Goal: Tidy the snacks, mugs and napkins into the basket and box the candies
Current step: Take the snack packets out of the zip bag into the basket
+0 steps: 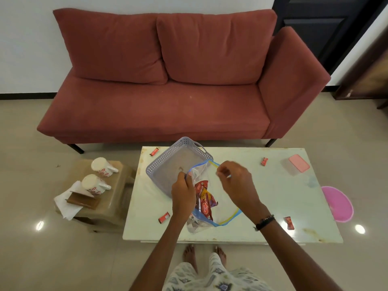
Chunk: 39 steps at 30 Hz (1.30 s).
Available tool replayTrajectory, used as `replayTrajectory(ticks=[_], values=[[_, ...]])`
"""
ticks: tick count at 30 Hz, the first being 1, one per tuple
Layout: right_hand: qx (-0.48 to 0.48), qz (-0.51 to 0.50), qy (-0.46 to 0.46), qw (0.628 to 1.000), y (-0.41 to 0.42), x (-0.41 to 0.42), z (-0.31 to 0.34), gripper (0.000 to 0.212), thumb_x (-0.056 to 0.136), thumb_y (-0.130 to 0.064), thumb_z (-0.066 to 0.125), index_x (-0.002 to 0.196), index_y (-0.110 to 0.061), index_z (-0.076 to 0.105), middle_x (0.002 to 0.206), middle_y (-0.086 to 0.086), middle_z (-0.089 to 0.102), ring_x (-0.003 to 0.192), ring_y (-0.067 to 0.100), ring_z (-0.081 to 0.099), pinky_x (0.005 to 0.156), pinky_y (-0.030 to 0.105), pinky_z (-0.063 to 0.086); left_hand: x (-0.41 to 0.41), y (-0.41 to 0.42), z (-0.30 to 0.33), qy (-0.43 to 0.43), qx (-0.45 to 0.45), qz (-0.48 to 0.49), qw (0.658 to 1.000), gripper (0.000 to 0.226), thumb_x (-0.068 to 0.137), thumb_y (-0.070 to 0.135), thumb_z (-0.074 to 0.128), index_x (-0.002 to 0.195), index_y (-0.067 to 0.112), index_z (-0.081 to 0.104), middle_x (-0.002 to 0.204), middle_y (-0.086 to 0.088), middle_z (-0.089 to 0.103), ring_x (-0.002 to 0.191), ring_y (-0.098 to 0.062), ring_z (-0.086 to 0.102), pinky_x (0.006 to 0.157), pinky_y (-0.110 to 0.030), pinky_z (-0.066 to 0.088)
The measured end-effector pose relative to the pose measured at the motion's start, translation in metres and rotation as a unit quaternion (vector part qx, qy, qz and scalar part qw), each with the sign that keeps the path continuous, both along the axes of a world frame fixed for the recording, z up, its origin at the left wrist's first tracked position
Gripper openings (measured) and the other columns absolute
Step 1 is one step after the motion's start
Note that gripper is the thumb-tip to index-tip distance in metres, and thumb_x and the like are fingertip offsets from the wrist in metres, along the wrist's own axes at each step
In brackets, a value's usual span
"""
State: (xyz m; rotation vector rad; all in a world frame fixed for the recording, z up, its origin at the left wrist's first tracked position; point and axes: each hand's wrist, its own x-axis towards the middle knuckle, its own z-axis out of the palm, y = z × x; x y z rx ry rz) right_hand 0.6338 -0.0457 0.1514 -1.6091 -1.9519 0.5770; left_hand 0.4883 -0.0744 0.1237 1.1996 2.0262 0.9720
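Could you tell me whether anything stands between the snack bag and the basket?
Nothing visible does. Both hands, left hand and right hand, hold the snack bag at the basket near rim; its interior looks empty.

One wide-angle camera sits on the person's head, looking forward and steeply down from standing height. The worktop (262, 198) lies close beneath it in the lower half of the picture, with the person's forearms reaching in from the bottom edge and bare feet showing below its near rim. Farther off, the red sofa (168, 80) faces the camera across the upper half.
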Motion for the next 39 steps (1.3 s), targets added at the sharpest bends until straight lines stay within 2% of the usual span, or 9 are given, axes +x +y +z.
replayTrajectory(ticks=[4,8,11,15,20,24,32,36,39], values=[[-0.294,0.118,-0.132,0.939,0.001,-0.043,-0.026,0.034,0.088,-0.028,0.056,0.057,-0.015,0.050,0.064,0.006,0.060,0.056,0.017,0.049,0.052,0.023,0.036,-0.006,-0.005,0.005,-0.008,0.013,0.020,1.000,0.017,0.099,0.024,0.040,0.092,0.011,0.048,0.085,-0.002,0.055,0.076,-0.012,0.055,0.066,-0.025,0.051],[-0.344,0.154,-0.222,0.899,0.005,-0.084,-0.054,0.036,0.090,-0.025,0.053,0.059,-0.015,0.039,0.088,0.015,0.065,0.076,0.027,0.058,0.067,0.028,0.042,-0.013,-0.013,0.006,-0.013,0.025,0.041,0.999,0.012,0.099,0.025,0.040,0.093,0.017,0.046,0.091,0.003,0.055,0.079,-0.011,0.057,0.060,-0.007,0.044],[-0.338,0.177,-0.238,0.893,0.002,-0.105,-0.066,0.014,0.087,-0.009,0.051,0.075,-0.004,0.054,0.103,0.023,0.067,0.098,0.037,0.062,0.078,0.036,0.047,-0.025,-0.013,0.006,-0.021,0.029,0.064,0.997,0.018,0.098,0.025,0.039,0.095,0.011,0.050,0.092,0.001,0.057,0.082,-0.015,0.059,0.063,-0.013,0.047],[-0.311,0.178,-0.214,0.909,0.007,-0.115,-0.073,0.039,0.085,-0.012,0.053,0.052,-0.013,0.032,0.058,0.004,0.043,0.074,0.030,0.051,0.049,0.023,0.027,-0.047,-0.013,0.000,-0.032,0.025,0.099,0.994,0.025,0.099,0.023,0.038,0.091,0.004,0.051,0.080,-0.008,0.059,0.072,-0.023,0.058,0.060,-0.027,0.047],[-0.254,0.154,-0.121,0.947,0.026,-0.113,-0.037,0.009,0.080,-0.008,0.056,0.073,-0.008,0.052,0.083,0.017,0.065,0.083,0.033,0.060,0.065,0.035,0.042,-0.073,-0.008,-0.009,-0.031,0.022,0.145,0.989,0.023,0.099,0.021,0.038,0.089,0.004,0.052,0.077,-0.007,0.057,0.066,-0.021,0.055,0.050,-0.016,0.039],[-0.197,0.130,-0.070,0.969,0.052,-0.106,0.003,0.010,0.080,-0.008,0.056,0.076,-0.008,0.047,0.078,0.016,0.062,0.071,0.030,0.055,0.060,0.035,0.045,-0.081,0.009,-0.005,-0.069,0.022,0.166,0.983,0.025,0.099,0.020,0.038,0.100,0.000,0.054,0.085,-0.010,0.060,0.073,-0.022,0.058,0.062,-0.032,0.051],[-0.106,0.107,0.054,0.987,0.101,-0.103,0.055,0.010,0.085,-0.008,0.058,0.084,-0.015,0.051,0.076,0.006,0.068,0.059,0.017,0.049,0.053,0.021,0.035,-0.101,0.062,0.011,-0.110,0.045,0.233,0.965,0.031,0.099,0.022,0.036,0.100,-0.004,0.053,0.098,-0.021,0.063,0.080,-0.024,0.057,0.058,-0.022,0.042],[-0.049,0.105,0.092,0.989,0.132,-0.110,0.074,0.009,0.087,-0.006,0.057,0.084,-0.010,0.049,0.075,0.008,0.070,0.070,0.035,0.060,0.057,0.036,0.044,-0.111,0.086,0.015,-0.110,0.053,0.253,0.960,0.032,0.099,0.022,0.035,0.099,-0.005,0.053,0.096,-0.023,0.063,0.082,-0.032,0.058,0.062,-0.029,0.042],[-0.005,0.092,0.106,0.990,0.159,-0.112,0.081,0.018,0.087,-0.005,0.055,0.080,-0.018,0.045,0.073,0.004,0.070,0.065,0.028,0.060,0.058,0.039,0.047,-0.114,0.103,0.009,-0.114,0.047,0.256,0.959,0.031,0.099,0.020,0.035,0.097,-0.006,0.052,0.095,-0.025,0.063,0.085,-0.039,0.060,0.064,-0.032,0.043]])
